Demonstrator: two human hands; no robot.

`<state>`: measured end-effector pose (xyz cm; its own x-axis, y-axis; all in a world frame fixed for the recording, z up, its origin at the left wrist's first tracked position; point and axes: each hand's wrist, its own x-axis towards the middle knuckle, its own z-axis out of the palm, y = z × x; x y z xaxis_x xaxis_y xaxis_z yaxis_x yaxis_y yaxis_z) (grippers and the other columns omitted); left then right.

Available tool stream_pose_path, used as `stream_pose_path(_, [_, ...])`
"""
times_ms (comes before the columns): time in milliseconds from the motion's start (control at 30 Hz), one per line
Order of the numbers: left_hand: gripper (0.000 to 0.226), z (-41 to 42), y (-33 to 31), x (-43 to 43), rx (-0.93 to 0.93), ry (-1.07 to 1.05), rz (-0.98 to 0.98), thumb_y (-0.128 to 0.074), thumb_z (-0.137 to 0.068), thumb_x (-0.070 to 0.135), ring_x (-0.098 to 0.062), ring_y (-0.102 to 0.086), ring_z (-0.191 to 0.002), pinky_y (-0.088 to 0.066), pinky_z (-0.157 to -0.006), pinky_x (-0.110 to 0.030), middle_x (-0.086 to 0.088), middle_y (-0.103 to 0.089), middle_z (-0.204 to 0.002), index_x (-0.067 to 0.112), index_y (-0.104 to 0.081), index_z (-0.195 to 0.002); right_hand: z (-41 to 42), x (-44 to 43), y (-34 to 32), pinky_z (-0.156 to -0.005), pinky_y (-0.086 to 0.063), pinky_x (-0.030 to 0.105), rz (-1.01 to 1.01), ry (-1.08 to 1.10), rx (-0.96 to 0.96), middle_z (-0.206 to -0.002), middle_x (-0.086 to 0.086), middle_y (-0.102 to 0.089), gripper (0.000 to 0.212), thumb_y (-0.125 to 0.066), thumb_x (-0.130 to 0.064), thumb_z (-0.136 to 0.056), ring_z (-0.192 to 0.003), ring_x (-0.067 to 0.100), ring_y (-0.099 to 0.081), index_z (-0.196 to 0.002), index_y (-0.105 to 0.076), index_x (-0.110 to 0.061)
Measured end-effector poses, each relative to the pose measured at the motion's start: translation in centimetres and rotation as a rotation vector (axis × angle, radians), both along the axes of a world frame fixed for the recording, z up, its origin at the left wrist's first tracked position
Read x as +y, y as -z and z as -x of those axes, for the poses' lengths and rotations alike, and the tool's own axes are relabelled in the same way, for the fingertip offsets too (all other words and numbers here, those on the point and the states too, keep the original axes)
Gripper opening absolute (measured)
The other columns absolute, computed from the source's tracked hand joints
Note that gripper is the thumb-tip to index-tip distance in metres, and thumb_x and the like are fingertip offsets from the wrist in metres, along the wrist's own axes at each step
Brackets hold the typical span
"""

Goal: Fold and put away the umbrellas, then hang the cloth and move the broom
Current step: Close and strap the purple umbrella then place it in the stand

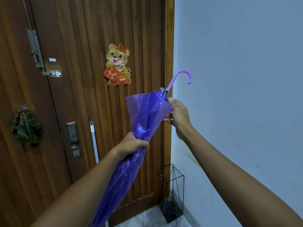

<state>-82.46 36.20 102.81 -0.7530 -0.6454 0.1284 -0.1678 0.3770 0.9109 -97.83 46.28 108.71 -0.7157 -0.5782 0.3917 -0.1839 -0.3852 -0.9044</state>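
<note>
Left hand (135, 145) squeezed the see-through purple plastic umbrella (147, 115) mid-canopy to keep it bunched. Right hand (177, 114) gripped the flared edge, probably for wrapping, above the black wire stand (170, 210).

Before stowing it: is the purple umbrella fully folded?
Partly folded: the left hand grips the purple umbrella bunched tight, but its canopy flares loose near the hooked handle, where the right hand holds it.

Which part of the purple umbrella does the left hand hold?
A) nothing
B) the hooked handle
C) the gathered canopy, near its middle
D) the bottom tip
C: the left hand grips round the gathered canopy of the purple umbrella, well below its hooked handle, which no hand holds.
</note>
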Motion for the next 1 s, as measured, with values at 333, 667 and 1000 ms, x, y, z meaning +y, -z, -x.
stream_pose_path(333, [0.041,-0.3,0.0,0.0,0.029,0.064,-0.056,-0.076,-0.070,0.003,-0.024,-0.064,-0.082,-0.057,-0.073,-0.036,-0.011,-0.064,-0.091,0.010,-0.061,-0.107,-1.4,0.3,-1.5,-0.068,-0.062,0.030,0.130,-0.080,0.122,-0.103,-0.001,-0.072,0.024,-0.058,-0.031,-0.101,-0.086,0.016,-0.072,-0.116,-0.069,-0.017])
stream_pose_path(667, [0.051,-0.3,1.4,-0.6,0.031,0.096,-0.101,-0.079,-0.065,0.009,-0.027,-0.065,-0.092,-0.058,-0.081,-0.040,-0.012,-0.064,-0.100,0.016,-0.057,-0.111,-1.0,-0.2,-0.8,-0.066,-0.062,0.029,-0.006,-0.127,0.198,-0.095,0.011,-0.071,0.036,-0.071,-0.003,-0.091,-0.084,0.014,-0.074,-0.126,-0.067,-0.011])
stream_pose_path(1000, [0.070,-0.7,2.2,-1.7,-0.059,0.176,-0.197,-0.082,-0.059,0.018,-0.029,-0.066,-0.093,-0.058,-0.084,-0.042,-0.014,-0.064,-0.107,0.014,-0.054,-0.123,-0.2,-1.1,0.0,-0.064,-0.064,0.032,-0.119,0.150,0.501,-0.101,-0.003,-0.072,0.024,-0.072,-0.014,-0.091,-0.081,0.017,-0.074,-0.114,-0.074,-0.019])
